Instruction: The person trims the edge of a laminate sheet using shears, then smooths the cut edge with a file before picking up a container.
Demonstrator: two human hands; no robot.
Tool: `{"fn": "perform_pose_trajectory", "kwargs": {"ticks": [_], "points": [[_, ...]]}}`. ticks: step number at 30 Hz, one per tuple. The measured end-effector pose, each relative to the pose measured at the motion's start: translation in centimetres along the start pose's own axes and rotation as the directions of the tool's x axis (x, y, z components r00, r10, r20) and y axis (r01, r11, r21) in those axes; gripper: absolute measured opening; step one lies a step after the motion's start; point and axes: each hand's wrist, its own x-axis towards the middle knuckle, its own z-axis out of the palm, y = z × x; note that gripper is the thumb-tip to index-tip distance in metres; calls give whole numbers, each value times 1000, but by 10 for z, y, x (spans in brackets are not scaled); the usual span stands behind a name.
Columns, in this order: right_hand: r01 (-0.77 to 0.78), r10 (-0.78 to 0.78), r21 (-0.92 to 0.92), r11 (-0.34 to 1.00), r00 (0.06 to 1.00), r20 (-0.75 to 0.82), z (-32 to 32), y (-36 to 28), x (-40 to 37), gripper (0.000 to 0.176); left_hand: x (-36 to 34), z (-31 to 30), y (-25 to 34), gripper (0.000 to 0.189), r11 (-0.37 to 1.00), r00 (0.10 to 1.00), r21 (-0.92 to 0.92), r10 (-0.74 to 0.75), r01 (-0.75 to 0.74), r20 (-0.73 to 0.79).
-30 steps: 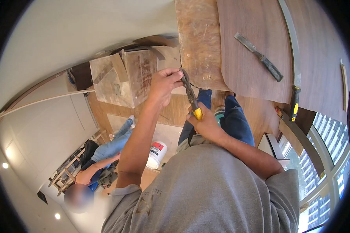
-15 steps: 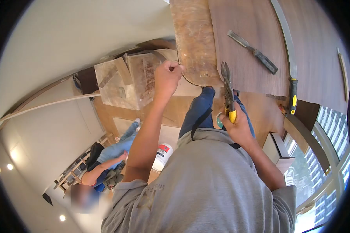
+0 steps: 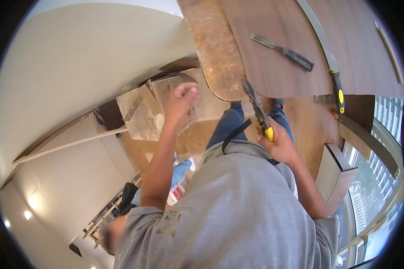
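At the far left a pale batten slants across the wall, and below it, low in the view, a co-worker is partly seen beside a wooden frame. Next comes a rough wooden box on the floor. The left hand is raised in front of the box, clear of the workbench. Its fingers are curled into a loose fist, but it is too blurred to tell whether anything is inside. Under that forearm a white tub with a red label peeks out. The workbench fills the top centre, its worn, rounded near-left corner bare and the rest covered by a dark veneer sheet. The snips stand just off that corner at the near edge, blades nearly together and pointing up at the bench. The right hand is wrapped firmly round their yellow-tipped handles, above the person's blue-jeaned knees. Further right on the veneer lies a dark flat tool, well apart from the snips. Beyond it, a tool with a black-and-yellow handle hangs over the near edge. At the far right is a window.
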Motion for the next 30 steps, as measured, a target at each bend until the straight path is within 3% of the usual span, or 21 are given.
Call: {"fn": "perform_pose_trajectory", "kwargs": {"ticks": [1,6,8,10,12,13,16,17,19,22,30], "points": [[-56,55,25,998,997,47,6,0,1,32,-2,15,-2,15,879,988,-452,-110,149,111],[-74,70,118,990,997,41,50,7,1,31,7,48,-23,17,809,992,-587,46,31,116],[-142,129,328,934,990,61,67,3,1,30,3,45,-28,20,778,991,-627,73,17,117],[-110,88,326,939,993,80,82,6,3,35,-9,32,-17,19,618,978,-767,-9,171,211],[-142,77,524,840,987,144,101,-1,7,44,-12,25,-18,19,624,966,-749,-35,223,258],[-145,87,521,841,987,135,110,-2,10,55,-14,22,-20,19,639,954,-723,-64,264,292],[-177,76,559,810,977,198,130,-2,21,59,-11,21,-30,17,684,894,-664,37,303,447],[-212,104,574,791,971,216,136,0,22,60,-9,23,-33,17,676,891,-671,45,306,452],[-211,115,555,804,972,204,142,1,26,60,-7,24,-35,16,787,912,-583,65,203,406],[-197,110,570,797,977,183,143,3,30,57,-7,25,-32,14,718,917,-648,34,255,398],[-298,238,469,831,954,183,126,-9,37,49,4,28,-36,14,751,917,-619,45,231,396]]}}
